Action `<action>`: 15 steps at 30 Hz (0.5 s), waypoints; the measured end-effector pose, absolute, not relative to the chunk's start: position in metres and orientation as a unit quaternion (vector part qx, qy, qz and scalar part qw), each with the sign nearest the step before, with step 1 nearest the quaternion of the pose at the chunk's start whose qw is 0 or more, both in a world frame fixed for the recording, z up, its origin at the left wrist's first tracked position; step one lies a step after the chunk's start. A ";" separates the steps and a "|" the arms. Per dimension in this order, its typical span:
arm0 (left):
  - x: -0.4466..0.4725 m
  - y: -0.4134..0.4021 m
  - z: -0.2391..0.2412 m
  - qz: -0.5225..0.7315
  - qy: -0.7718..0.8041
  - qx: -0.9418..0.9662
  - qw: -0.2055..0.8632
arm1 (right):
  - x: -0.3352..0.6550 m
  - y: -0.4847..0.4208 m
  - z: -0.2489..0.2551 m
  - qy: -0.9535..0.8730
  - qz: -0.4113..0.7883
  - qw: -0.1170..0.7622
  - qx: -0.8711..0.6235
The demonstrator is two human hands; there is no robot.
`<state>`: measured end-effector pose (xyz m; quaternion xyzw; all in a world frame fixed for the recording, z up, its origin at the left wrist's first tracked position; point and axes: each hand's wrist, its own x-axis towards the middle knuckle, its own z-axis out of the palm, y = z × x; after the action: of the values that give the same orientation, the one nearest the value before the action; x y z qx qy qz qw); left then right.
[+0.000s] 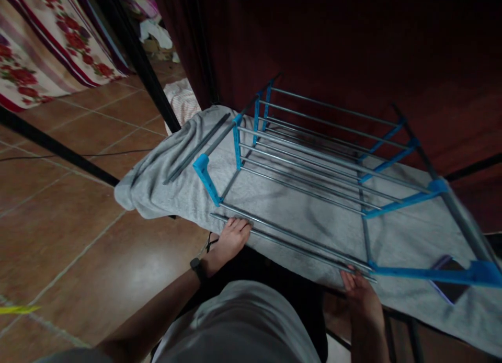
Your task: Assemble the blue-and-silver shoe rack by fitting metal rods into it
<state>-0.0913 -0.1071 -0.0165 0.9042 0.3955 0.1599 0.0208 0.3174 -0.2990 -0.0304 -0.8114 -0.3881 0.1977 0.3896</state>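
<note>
A rack of grey metal rods and blue plastic side pieces lies on a grey cloth spread over a table. Two long loose grey rods lie along the near edge. My left hand rests at their left end, fingers curled over the rods. At the right end of the same rods my right hand touches them with its fingertips, fingers stretched. A black watch sits on my left wrist. Another loose rod lies at the cloth's left.
A blue side piece lies at the near right, over a dark phone. Brown floor tiles spread to the left with a black bar and floral fabric. Behind the table hangs a dark red curtain.
</note>
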 end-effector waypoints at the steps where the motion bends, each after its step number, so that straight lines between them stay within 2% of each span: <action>1: -0.095 -0.106 -0.017 0.169 0.406 0.898 0.021 | 0.317 -0.297 -0.028 -0.357 0.219 0.416 -0.807; 5: -0.112 -0.100 -0.018 0.201 0.462 0.864 0.023 | 0.310 -0.293 -0.030 -0.276 0.249 0.489 -0.789; 10: -0.133 -0.089 -0.019 0.246 0.543 0.802 0.031 | 0.297 -0.293 -0.045 -0.093 0.306 0.645 -0.694; 15: -0.142 -0.081 -0.020 0.303 0.618 0.719 0.093 | 0.293 -0.289 -0.050 0.019 0.338 0.706 -0.621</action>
<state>-0.1420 -0.0807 -0.0201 0.7194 0.6179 0.3035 0.0927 0.2932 -0.2887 -0.0497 -0.6215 0.0190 0.3380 0.7065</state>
